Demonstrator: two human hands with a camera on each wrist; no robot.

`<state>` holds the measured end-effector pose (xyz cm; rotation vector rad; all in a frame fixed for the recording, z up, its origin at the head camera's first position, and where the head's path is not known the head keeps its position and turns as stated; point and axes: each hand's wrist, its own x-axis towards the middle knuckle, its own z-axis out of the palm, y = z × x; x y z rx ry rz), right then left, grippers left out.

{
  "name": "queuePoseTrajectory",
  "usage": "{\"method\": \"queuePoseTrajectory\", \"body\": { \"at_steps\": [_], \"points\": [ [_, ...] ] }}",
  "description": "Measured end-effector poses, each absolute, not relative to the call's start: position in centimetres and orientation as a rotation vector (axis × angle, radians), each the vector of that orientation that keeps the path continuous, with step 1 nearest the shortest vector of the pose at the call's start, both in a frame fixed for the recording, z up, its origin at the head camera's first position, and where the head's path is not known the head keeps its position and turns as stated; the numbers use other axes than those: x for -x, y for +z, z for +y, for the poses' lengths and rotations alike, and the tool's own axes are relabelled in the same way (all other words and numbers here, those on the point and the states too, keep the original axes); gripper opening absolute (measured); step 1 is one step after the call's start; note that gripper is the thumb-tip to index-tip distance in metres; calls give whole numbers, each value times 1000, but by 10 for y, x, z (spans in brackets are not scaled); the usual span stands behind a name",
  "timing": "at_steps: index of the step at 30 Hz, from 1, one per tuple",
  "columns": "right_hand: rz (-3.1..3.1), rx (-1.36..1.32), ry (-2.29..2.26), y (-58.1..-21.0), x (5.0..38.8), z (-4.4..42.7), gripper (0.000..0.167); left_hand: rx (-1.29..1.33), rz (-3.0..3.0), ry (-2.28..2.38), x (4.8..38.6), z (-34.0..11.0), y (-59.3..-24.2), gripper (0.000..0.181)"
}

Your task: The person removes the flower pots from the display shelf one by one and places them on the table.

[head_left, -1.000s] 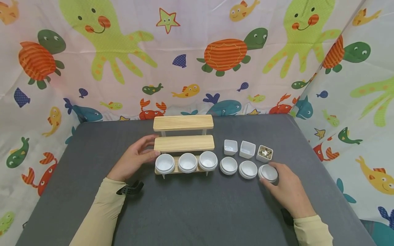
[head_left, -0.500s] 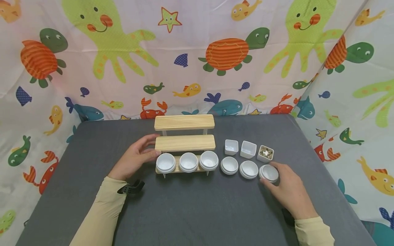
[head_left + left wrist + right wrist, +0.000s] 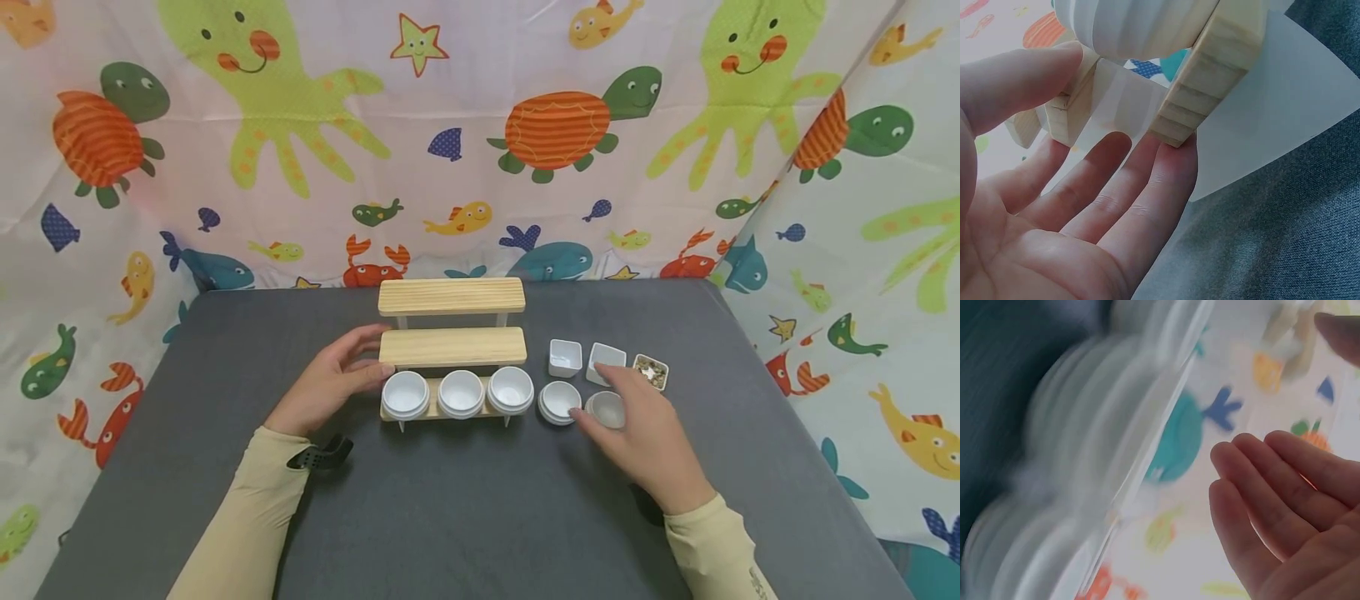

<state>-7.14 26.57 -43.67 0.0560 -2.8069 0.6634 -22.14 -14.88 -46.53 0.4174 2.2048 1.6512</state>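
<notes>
A three-tier wooden stand (image 3: 453, 347) with translucent supports is near the table's far side. Its lowest shelf bears three white round cups (image 3: 461, 392). At the stand's left end, my left hand (image 3: 327, 385) grips the planks, its thumb (image 3: 1041, 78) at the middle one and fingertips against the plank ends. My right hand (image 3: 648, 437) hovers over the loose round cups with fingers apart, holding nothing. Beneath it lies a round cup (image 3: 606, 410), partly covered; another round cup (image 3: 558, 401) is left of the fingertips. The rightmost round cup is hidden in the head view by my hand.
Behind the round cups stand a white square cup (image 3: 565, 357), a second square cup (image 3: 605, 360) and a square cup with gravel-like bits and a star shape (image 3: 651, 372). Grey cloth (image 3: 465, 517) covers the table; a sea-animal curtain (image 3: 450, 100) hangs at the back and sides.
My right hand has let go of the rightmost round cup and moved left over the middle one. The left hand has stayed at the stand. The head view has shifted slightly.
</notes>
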Motion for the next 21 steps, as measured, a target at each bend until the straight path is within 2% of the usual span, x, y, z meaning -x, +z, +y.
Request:
{"method": "queuePoseTrajectory", "body": {
  "at_steps": [5,9,21],
  "points": [
    [-2763,-235,728,-433,85,233,79,-429,2192,1662,222,-149,-466,69],
    [-2750,-327,752,-432,95,212,77,-434,2187,1671,222,-150,-466,70],
    [-2752,-299,767,-437,105,193,71,-434,2177,1679,222,-150,-466,69]
  ]
}}
